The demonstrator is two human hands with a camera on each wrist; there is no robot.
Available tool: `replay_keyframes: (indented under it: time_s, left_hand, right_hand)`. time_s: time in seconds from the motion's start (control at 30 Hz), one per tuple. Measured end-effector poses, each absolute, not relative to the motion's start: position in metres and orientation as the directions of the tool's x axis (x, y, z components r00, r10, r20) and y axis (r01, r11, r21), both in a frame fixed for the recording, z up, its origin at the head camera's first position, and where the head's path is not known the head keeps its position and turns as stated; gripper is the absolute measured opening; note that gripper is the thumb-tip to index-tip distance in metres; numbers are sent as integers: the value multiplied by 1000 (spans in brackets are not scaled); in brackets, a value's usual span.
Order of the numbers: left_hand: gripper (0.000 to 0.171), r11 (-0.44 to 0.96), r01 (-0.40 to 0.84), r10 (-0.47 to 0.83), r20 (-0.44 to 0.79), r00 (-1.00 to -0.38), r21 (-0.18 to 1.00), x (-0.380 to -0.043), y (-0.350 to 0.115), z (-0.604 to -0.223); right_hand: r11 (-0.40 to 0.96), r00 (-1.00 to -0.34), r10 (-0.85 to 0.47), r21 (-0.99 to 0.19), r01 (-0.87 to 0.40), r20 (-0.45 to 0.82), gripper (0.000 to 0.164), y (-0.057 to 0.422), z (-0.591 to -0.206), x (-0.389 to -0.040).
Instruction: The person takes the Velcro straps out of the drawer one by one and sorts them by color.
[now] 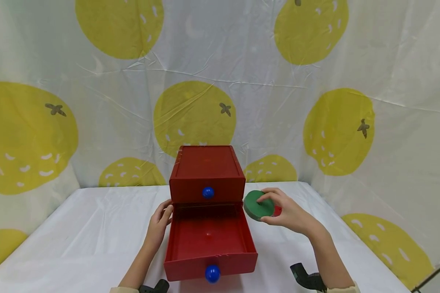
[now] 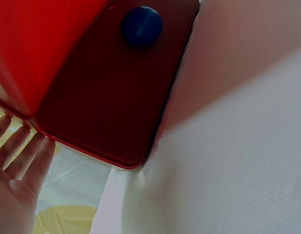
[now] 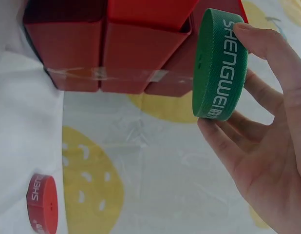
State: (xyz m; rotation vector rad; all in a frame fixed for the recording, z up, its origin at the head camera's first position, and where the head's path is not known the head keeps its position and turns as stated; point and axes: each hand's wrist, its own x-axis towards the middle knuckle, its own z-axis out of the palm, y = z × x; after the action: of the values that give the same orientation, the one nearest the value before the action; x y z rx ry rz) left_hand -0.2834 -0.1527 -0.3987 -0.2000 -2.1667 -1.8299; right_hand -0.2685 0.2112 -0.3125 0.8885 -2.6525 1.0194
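Note:
A red drawer unit (image 1: 207, 162) stands in the middle, its upper drawer (image 1: 188, 191) shut and its lower drawer (image 1: 201, 240) pulled out with a bare floor. Each drawer carries a round blue knob. My left hand (image 1: 157, 224) is at the unit's left side, straight fingertips resting at its edge in the left wrist view. To the right of the unit, my right hand (image 1: 286, 209) pinches a green roll of strap (image 3: 222, 68) by its rim, thumb on one side and fingers opposite. White lettering runs around that rim. A red roll of strap (image 3: 42, 204) lies behind the right hand, partly hidden in the head view.
A white cloth (image 1: 95, 236) covers the table beneath the unit. Behind it hangs a pale curtain (image 1: 249, 114) printed with large yellow fruit. Black wrist mounts (image 1: 308, 278) sit on both forearms.

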Motion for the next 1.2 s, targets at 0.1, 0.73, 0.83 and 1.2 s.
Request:
replay_keyframes:
  time_s: [0.1,0.73,0.83,1.2]
  left_hand:
    - [42,183,292,-84,311,-947,939,-283,-153,-399]
    - [43,191,279,-93,300,-949,941,-284,-153,-399]
    - [43,194,277,-93,299,-950,941,-284,-152,-400]
    - [41,185,293,-77,311,-947,938,-284,-153,-397]
  right_hand:
    - [608,-820,-457,-553,-570,344,34,214,-314,-271]
    - [658,-874,-367,-575,-486,319,35,237,-331,-288]
    - [675,-885,-355,-573,-465,301,35,241,-334,-290]
    - [702,-926,-303,-604,-376,225,37,254,-347,-299]
